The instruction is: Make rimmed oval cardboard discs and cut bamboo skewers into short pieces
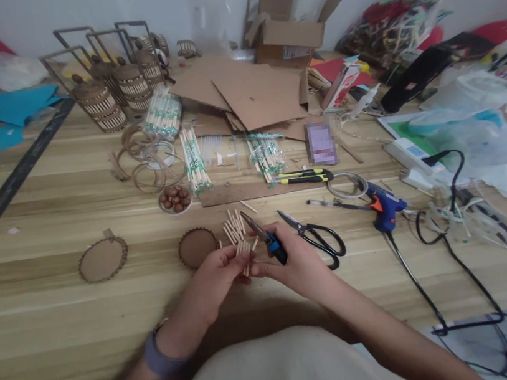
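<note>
- Left hand (212, 281) has its fingers closed on a little bunch of short wooden sticks (243, 249), just over the near part of the worktop (156, 304).
- Right hand (299, 262) is right next to it, fingers wrapped round a pliers-like tool (274, 245) with a black and blue handle, tip aimed up and to the left.
- More loose sticks (234, 225) are lying just past the hands.
- Black-handled scissors (321, 237) sit just right of the right hand, with a blue glue gun (386, 212) further right.
- Over on the left there are two round brown discs with beady-looking edges, one near the left hand (198, 248), the other (103, 260) well apart from it.
- Small bowl (176, 211) of brown balls (175, 197) behind the nearer disc.
</note>
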The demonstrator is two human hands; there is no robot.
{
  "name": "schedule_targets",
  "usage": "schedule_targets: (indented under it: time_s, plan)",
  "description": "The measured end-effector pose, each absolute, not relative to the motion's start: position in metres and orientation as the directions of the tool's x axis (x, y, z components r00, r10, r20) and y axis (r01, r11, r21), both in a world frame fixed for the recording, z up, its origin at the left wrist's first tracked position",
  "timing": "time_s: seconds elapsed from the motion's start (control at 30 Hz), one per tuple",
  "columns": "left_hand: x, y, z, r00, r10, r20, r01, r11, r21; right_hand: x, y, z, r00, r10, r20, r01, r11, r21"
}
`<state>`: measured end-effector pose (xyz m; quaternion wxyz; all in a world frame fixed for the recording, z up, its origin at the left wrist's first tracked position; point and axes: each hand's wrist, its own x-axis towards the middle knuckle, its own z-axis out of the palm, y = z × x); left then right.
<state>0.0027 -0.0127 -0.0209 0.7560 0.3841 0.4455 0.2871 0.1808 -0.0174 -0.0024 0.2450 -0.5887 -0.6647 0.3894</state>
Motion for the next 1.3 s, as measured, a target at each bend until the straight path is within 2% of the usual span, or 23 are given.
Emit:
schedule_targets:
  time_s: [0.2,0.33,0.57,0.67,0.77,0.83,0.93,1.03,1.2,1.3]
  plan:
    - [0.011,-0.016,-0.025,0.436,0.790,-0.431,-0.212,0.555,0.804,0.172,-0.031,-0.013,-0.232,0.973,-0.015,0.544,0.117,-0.831]
    - [0.013,-0.019,-0.028,0.431,0.797,-0.424,-0.216,0.547,0.809,0.171,-0.030,-0.015,-0.220,0.976,0.011,0.545,0.132,-0.828]
    - [0.013,-0.019,-0.024,0.476,0.772,-0.421,-0.226,0.570,0.790,0.172,-0.028,-0.015,-0.220,0.964,-0.153,0.404,-0.052,-0.913]
    - [0.010,-0.018,-0.021,0.478,0.767,-0.428,-0.193,0.567,0.801,0.177,-0.026,-0.010,-0.220,0.965,-0.145,0.382,-0.051,-0.923]
    - [0.003,-0.017,-0.017,0.399,0.786,-0.473,-0.076,0.542,0.837,0.187,-0.022,-0.004,-0.176,0.975,-0.135,0.467,-0.039,-0.884]
    - [-0.002,-0.016,-0.014,0.330,0.824,-0.460,0.059,0.468,0.882,0.195,-0.020,-0.003,-0.130,0.981,-0.141,0.561,-0.044,-0.827]
    - [-0.006,-0.015,-0.009,0.265,0.894,-0.362,0.301,0.280,0.912,0.206,-0.016,-0.007,-0.094,0.994,-0.063,0.695,0.020,-0.719]
    - [-0.006,-0.014,-0.007,0.213,0.939,-0.271,0.464,0.147,0.873,0.216,-0.013,-0.015,-0.113,0.992,0.065,0.784,0.129,-0.608]
    - [-0.005,-0.013,-0.012,0.144,0.976,-0.161,0.615,0.039,0.787,0.232,-0.015,-0.023,-0.119,0.988,0.103,0.849,0.155,-0.505]
    - [-0.005,-0.010,-0.018,0.155,0.982,-0.104,0.625,-0.016,0.780,0.241,-0.016,-0.025,-0.090,0.991,0.096,0.875,0.125,-0.468]
